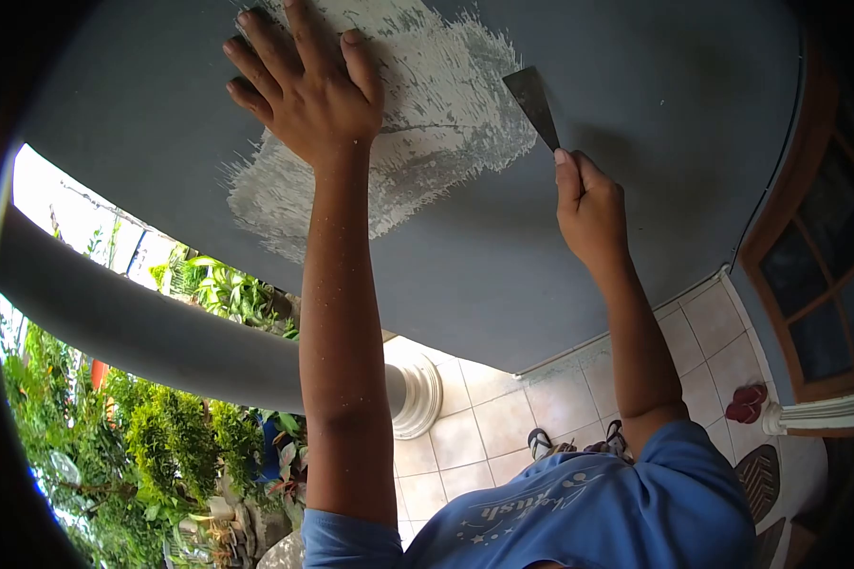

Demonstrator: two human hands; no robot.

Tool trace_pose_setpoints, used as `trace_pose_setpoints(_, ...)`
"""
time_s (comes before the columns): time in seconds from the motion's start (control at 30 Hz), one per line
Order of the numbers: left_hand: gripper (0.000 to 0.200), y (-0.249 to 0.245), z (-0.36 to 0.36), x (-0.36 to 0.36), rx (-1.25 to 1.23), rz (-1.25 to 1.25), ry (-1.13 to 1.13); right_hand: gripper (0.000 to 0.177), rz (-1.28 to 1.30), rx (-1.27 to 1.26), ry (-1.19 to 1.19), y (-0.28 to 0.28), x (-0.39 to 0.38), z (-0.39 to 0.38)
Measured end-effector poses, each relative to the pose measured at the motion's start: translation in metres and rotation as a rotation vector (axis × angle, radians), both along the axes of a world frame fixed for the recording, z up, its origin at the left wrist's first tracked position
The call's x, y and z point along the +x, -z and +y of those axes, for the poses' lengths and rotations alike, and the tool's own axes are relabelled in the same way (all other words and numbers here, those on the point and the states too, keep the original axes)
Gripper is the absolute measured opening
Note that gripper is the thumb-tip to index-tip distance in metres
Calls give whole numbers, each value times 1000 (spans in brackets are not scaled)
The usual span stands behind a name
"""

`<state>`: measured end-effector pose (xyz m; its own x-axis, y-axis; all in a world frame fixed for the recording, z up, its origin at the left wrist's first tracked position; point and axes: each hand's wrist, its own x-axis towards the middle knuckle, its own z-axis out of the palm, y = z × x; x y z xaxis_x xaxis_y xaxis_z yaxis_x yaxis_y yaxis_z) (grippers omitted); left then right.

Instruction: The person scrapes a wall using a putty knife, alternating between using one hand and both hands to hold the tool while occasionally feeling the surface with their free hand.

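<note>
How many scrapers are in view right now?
1: the scraper in the right hand, blade at the right edge of the scraped patch. Others may be hidden.

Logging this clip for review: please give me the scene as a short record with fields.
grey surface: dark painted, faces the camera
pale patch: rough, whitish, on the grey surface
left hand: open, palm flat on the pale patch
right hand: grip closed on the scraper's handle
scraper: blade tip at the patch's right edge
surroundings: tiled floor, white column, plants, red sandals
</note>
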<state>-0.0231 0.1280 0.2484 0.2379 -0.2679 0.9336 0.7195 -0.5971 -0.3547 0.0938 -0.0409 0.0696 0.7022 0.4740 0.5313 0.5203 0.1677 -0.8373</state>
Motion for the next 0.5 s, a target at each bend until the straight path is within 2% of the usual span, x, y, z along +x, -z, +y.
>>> trace_pose_setpoints(0.17, 62, -1, 3, 1, 8, -9, -16, 37, -12, 31, 20, 55, -30, 5)
trace_pose_setpoints(0.27, 62, -1, 3, 1, 25, -8, 5, 36, -13, 58, 46, 41, -22, 7)
trace_pose_setpoints(0.37, 58, -1, -5, 0, -58, -33, -296, 35, -4, 46, 43, 11, -4, 3)
trace_pose_setpoints(0.43, 59, -1, -5, 0, -59, -33, -281, 34, 12, 40, 40, 12, -9, 2)
trace_pose_setpoints(0.5, 59, 0, -5, -1, -54, -35, -283, 34, -6, 19, 19, 53, -30, 4)
